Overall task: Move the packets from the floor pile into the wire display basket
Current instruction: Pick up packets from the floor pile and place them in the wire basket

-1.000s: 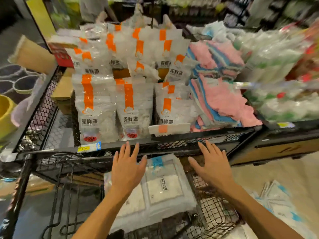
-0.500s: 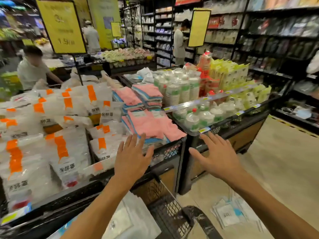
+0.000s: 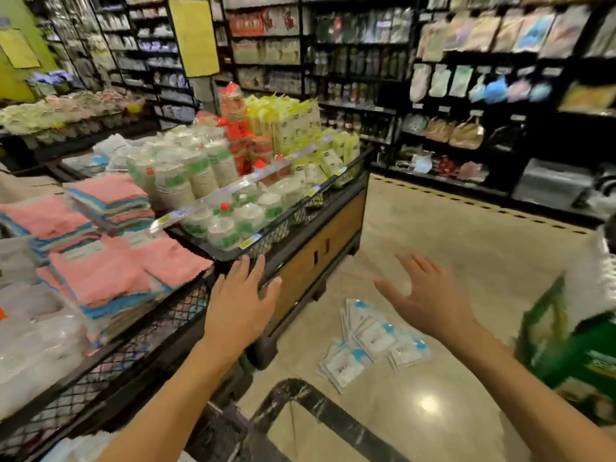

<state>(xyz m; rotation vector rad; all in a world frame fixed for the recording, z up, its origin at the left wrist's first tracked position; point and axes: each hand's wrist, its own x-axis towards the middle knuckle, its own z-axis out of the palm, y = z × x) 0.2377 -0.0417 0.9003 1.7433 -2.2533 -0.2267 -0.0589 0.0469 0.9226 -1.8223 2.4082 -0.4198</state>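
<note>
The packets (image 3: pixel 373 350) lay in a loose, overlapping fan on the glossy floor (image 3: pixel 466 261), near the foot of the dark display stand (image 3: pixel 316 251) and just ahead of a curved black bar (image 3: pixel 320 408), which was probably the rim of the wire display basket, though too little of it showed to be sure. Both hands were empty and held above them: the right hand (image 3: pixel 430 295) hovered over the floor with its fingers spread apart and straight, and the left hand (image 3: pixel 238 301) hung in front of the stand's edge, fingers also straight and slightly parted; whether it touched the stand could not be told. The likeliest trouble lay in the pile itself: the packets looked thin, slick and flat against a polished surface, so a grab from above might have lifted only the top few and let the rest slide or scatter further. Overlapping sleeves could also have slipped out of a bundle while being carried over the bar. Beyond that, the pink cloths (image 3: pixel 100 268) and the wrapped cups (image 3: pixel 230 225) sat close to the stands' edges on the left, and a green box (image 3: pixel 573 348) crowded the right, so a wide swing of either arm risked knocking stock down
</note>
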